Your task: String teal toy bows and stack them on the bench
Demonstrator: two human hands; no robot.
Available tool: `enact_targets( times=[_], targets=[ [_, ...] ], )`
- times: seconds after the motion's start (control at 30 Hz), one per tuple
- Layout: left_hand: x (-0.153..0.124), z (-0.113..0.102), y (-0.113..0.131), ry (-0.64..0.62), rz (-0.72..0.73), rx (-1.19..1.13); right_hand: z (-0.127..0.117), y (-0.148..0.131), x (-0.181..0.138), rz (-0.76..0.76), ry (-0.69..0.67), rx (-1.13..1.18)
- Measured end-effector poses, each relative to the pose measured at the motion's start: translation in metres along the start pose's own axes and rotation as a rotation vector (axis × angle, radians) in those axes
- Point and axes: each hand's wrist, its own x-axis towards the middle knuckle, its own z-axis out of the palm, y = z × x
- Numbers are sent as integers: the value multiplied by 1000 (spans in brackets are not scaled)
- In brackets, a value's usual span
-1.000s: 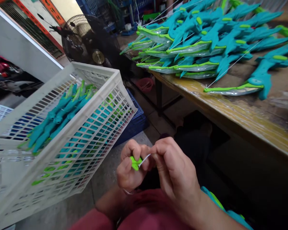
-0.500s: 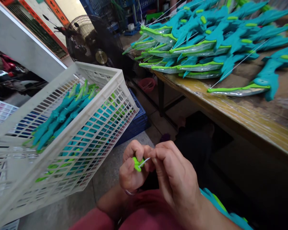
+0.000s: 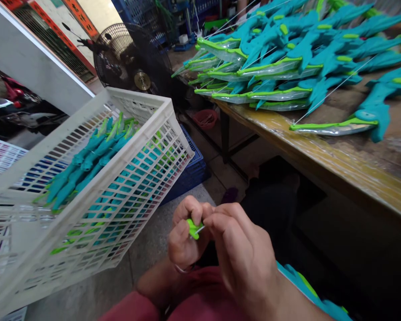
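Note:
In the lower middle of the head view, my left hand (image 3: 182,249) is closed around a small bright green plastic piece (image 3: 194,228), its end showing between thumb and fingers. From that piece a short white string (image 3: 199,230) runs to the fingertips of my right hand (image 3: 243,245), which pinch it. The two hands are close together, fingertips nearly touching. Much of the green piece and the string's far end are hidden by the fingers. Under my right forearm lies a teal and green plastic part (image 3: 305,285), partly covered.
To the left a white slatted crate (image 3: 147,129) holds teal and green toy crossbows (image 3: 90,156). More strung toy crossbows (image 3: 280,71) are piled on the wooden table (image 3: 321,156) at right. Behind are a black fan (image 3: 130,67), blue crate (image 3: 183,178) and red basket (image 3: 205,118).
My right fingertips have moved left and closer to the green piece, so less of the white string shows. My left hand still grips the piece.

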Motion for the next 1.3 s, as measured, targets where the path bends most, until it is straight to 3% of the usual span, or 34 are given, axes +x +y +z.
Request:
enact_targets(
  times=[0.27,0.53,0.7,0.83,0.97,1.1,1.23,1.3],
  targets=[
    [0,1,-3,155,-52,70,0,7,5,-120,-72,-196],
    [-14,-8,-9,140,-100,355,4,40,8,-294,33,-398],
    [-6,-14,-13,179,-4,529,0,33,17,-187,105,-143],
    [11,-11,-3,51,75,565,-26,5,32,-25,217,149],
    [21,-7,12,-50,36,533,-43,-6,44,136,372,262],
    [20,-3,15,-30,43,512,-33,7,38,100,243,245],
    [19,-3,12,72,64,614,-19,14,25,-71,68,59],
    [18,-4,11,67,78,646,-16,14,23,-75,45,-4]
  ],
)
